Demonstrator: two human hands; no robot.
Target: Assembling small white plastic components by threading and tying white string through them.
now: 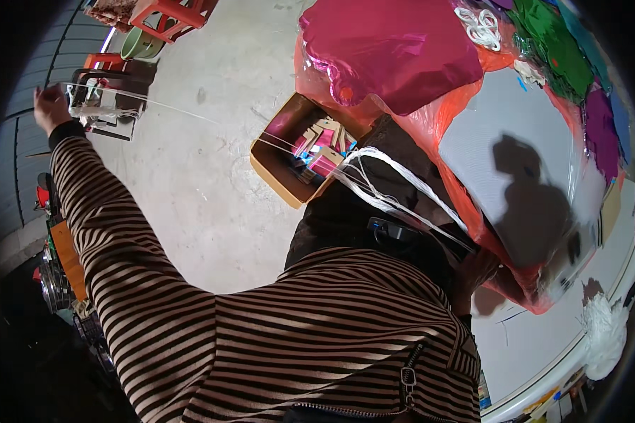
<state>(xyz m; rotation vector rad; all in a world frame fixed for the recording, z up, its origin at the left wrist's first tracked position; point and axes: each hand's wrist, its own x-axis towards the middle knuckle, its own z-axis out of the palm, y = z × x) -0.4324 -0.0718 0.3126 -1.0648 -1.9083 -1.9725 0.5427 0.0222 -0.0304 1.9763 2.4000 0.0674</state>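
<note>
I am drawing a thin white string out to full arm's length with my left hand. The fingers of that hand are pinched narrow on the end of the strand, up and away at my far left, with the striped sleeve fully extended. The strand is running from there across the concrete floor, over the open cardboard box of small pink and blue packets, to a bundle of white strings lying over my dark lap.

My right hand is pressing against the lower edge of the orange plastic bag that holds the foil balloons; the pink balloon is lying on top. I cannot tell how the right fingers are set, as the bag and my sleeve are hiding most of them.

To do this step well, in my judgement:
- I am keeping the pinch firm, since a thin strand slips easily.
- I am pulling in one straight line, so the single strand separates cleanly from the bundle without dragging its neighbours.
- I am steadying the bag with the right hand so the pull does not shift it.
- I am keeping the strand clear of the box flaps, where it could snag.
</note>
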